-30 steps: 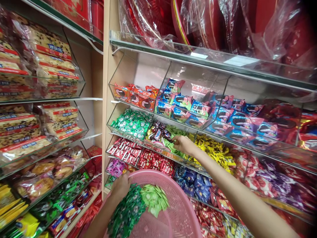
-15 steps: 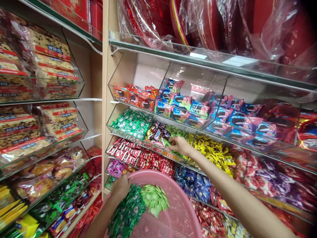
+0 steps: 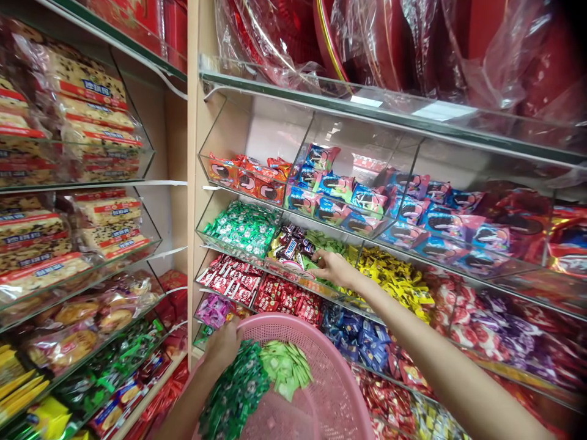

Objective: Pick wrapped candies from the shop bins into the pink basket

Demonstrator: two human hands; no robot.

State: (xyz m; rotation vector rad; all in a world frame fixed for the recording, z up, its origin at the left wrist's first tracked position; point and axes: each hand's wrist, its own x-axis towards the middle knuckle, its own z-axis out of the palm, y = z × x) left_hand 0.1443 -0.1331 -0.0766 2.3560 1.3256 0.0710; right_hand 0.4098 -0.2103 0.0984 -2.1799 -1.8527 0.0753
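Observation:
My left hand (image 3: 224, 348) is closed around the rim of a pink plastic basket (image 3: 342, 373) with perforated sides. Inside it, dark green wrapped candies (image 3: 238, 391) are heaped on the left, beside a smaller pile of light green packets (image 3: 287, 366). My right hand (image 3: 334, 269) reaches into a clear shelf bin, its thumb and fingers curled around light green packets (image 3: 313, 266); some fingertips are hidden. Just left of it lie dark-wrapped chocolate bars (image 3: 292, 247). More light green packets (image 3: 328, 242) lie behind the hand.
Bright green candies (image 3: 243, 226) fill the bin at left, yellow packets (image 3: 394, 278) the one at right. Blue cookie packs (image 3: 332, 208) sit above, red packets (image 3: 287, 299) below. Clear bin fronts and a glass shelf edge (image 3: 367, 104) cross the view. Bagged pastries (image 3: 98, 134) line the left shelves.
The thumb and fingers of my right hand have shifted slightly over the light green packets. My left hand and the basket stay in place. The view has moved very slightly.

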